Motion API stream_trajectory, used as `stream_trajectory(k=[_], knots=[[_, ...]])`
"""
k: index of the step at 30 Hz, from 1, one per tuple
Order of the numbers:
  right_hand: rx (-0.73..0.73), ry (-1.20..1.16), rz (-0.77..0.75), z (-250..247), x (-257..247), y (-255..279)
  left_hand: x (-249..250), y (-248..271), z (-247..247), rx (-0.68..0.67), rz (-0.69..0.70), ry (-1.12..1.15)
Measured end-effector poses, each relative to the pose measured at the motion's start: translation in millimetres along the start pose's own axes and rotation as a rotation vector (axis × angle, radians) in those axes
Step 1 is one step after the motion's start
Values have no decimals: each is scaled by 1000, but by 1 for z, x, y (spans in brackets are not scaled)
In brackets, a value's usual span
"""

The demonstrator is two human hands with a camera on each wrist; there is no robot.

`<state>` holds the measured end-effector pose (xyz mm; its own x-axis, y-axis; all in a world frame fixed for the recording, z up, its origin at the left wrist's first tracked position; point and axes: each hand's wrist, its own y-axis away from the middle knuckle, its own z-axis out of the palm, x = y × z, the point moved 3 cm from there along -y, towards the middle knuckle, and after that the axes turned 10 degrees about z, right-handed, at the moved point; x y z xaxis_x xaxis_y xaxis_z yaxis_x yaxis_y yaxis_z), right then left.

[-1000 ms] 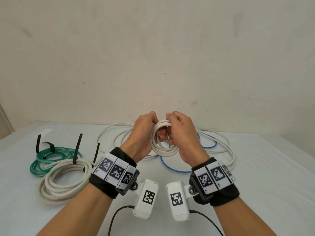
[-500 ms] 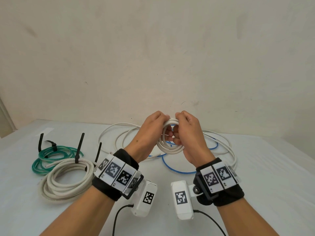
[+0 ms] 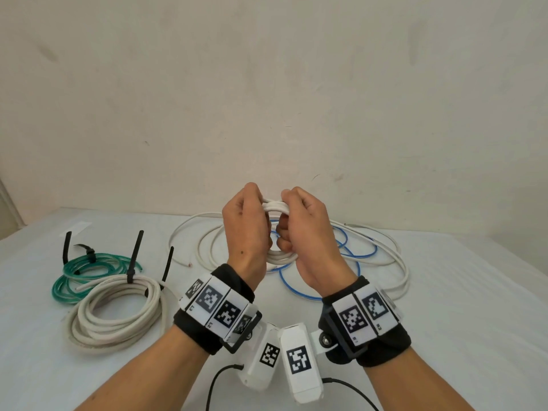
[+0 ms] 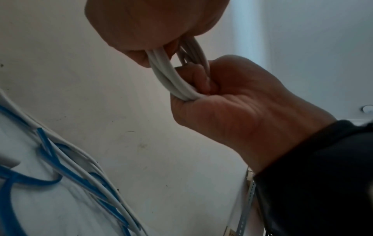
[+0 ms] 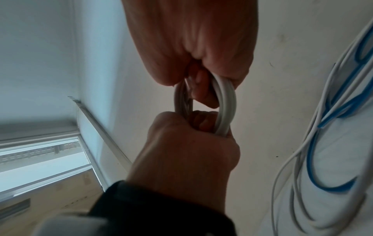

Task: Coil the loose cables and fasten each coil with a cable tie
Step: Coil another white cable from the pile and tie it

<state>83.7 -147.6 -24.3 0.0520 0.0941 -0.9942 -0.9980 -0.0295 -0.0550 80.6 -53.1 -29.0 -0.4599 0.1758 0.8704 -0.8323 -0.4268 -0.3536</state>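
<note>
A small coil of white cable (image 3: 277, 206) is held up above the table between both hands. My left hand (image 3: 247, 229) grips its left side with curled fingers, and my right hand (image 3: 305, 232) grips its right side. In the left wrist view the strands (image 4: 171, 78) run from my left hand (image 4: 149, 27) down into the right fist (image 4: 228, 102). The right wrist view shows the loop (image 5: 226, 102) pinched between my right hand (image 5: 193, 41) and the left hand (image 5: 181, 146). More white cable (image 3: 394, 256) lies loose behind, tangled with a blue cable (image 3: 357, 258).
At the left of the table lie a green coil (image 3: 86, 269) and a thick cream coil (image 3: 118, 312), each bound with upright black cable ties (image 3: 135, 256). A plain wall stands close behind the table.
Both hands have lifted slightly and drawn closer together, so the wrists nearly touch. The white coil is squeezed narrower and more of it is hidden behind the hands.
</note>
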Motion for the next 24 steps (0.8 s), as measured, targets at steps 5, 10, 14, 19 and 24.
stream_trajectory(k=[5,10,14,19,24], knots=[[-85,-15,70,-2,-4,2,1,-5,-3,-28,-75,-28],[-45,27,80,-7,-2,1,0,-6,-3,-100,-15,-119],[-40,-88,98,-9,0,-3,2,-5,-1,-158,-67,-82],[1,-134,94,-20,-5,-8,5,-8,5,-397,-88,-182],[-9,-142,87,-19,-8,-4,2,-10,0,-490,-33,-328]])
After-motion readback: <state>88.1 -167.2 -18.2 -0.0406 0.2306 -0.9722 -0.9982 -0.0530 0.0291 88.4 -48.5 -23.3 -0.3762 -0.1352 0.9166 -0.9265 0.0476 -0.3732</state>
